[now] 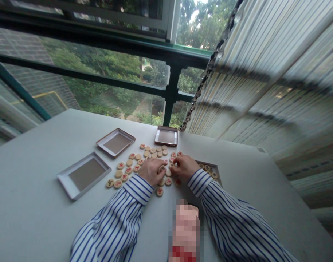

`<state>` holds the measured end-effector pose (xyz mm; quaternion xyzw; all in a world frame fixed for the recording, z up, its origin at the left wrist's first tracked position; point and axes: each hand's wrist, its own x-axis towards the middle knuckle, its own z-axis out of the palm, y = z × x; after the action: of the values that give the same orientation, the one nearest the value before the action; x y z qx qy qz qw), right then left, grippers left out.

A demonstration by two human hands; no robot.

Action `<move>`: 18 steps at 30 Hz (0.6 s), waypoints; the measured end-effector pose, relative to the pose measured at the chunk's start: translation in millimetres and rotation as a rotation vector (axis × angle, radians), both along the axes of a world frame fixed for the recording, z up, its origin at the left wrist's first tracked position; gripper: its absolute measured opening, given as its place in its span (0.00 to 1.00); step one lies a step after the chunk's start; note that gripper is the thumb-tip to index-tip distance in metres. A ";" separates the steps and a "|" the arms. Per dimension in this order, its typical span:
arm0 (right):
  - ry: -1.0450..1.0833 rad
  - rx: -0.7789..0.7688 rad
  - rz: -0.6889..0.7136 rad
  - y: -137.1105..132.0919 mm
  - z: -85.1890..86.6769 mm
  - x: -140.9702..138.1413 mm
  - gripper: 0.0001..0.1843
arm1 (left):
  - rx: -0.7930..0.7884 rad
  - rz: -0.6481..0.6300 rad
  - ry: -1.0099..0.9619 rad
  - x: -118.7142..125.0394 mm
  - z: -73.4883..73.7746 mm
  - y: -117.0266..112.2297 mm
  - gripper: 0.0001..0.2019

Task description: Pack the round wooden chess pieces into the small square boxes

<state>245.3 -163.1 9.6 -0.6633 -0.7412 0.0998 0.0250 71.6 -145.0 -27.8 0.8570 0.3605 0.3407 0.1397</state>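
Round wooden Chinese chess pieces (pixel 128 170) lie spread over the white table, some with red or dark characters up and others blank side up. Over the right part of this spread, my left hand (pixel 151 171) has its thumb and fingers closed around a piece (pixel 162 169). Just across from it, my right hand (pixel 186 168) is curled, its thumb and fingertips pinched at the edge of another piece (pixel 171 165); the fingers partly hide it. Beside the right wrist, a shallow box (pixel 218 174) holds several pieces with dark characters, partly covered by the sleeve.
Three shallow trays or lids stand beyond and left of the pieces: one at the left (pixel 70 189), one behind it (pixel 101 142), one at the back (pixel 166 145). A blurred-out object (pixel 185 229) lies between my forearms. A window and a striped curtain (pixel 251 91) border the table (pixel 32 174).
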 end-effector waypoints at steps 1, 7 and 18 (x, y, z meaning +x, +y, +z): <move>-0.007 -0.008 0.000 0.4 0.2 -0.1 0.16 | -0.005 0.012 0.004 -0.2 0.1 -0.1 0.10; -0.017 -0.028 0.000 2.4 -0.2 0.9 0.16 | -0.022 0.038 0.033 -1.3 1.1 -0.6 0.10; 0.016 0.095 0.006 10.5 9.5 0.5 0.14 | 0.051 0.214 0.018 -3.9 0.0 2.8 0.10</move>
<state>245.8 -152.7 19.1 -0.6582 -0.7470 0.0700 0.0620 67.7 -142.2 -27.8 0.8198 0.4424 0.3552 0.0774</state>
